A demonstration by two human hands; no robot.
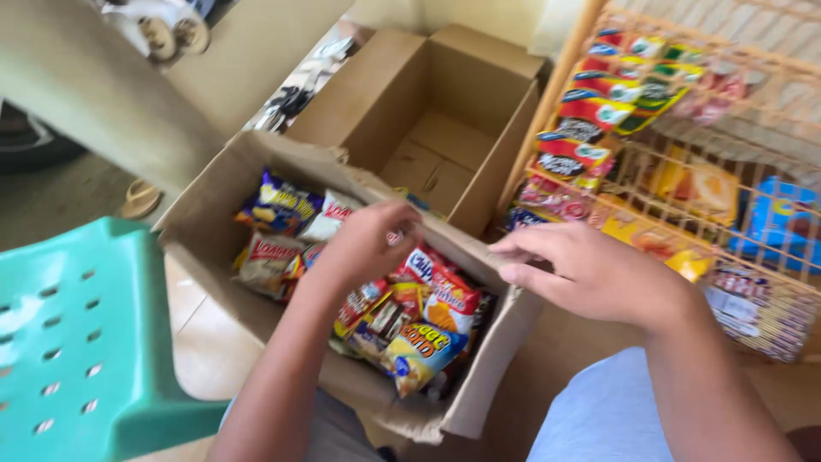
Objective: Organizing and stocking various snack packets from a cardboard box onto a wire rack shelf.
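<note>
The left hand (368, 244) reaches into the open brown cardboard box (205, 231) of colourful snack packets (423, 346), fingers hidden, grip untellable; the right hand (590, 274) rests on its flap, fingers released.

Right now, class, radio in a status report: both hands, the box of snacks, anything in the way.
Left hand down among snack packets, grip unclear. Right hand open on the cardboard box flap. Empty box behind, wire rack right, green chair left.

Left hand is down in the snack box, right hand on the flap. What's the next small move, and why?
Probably close the left hand on one snack packet and lift it: it sits among the packets, apparently holding none, while the right hand steadies the cardboard box.
</note>
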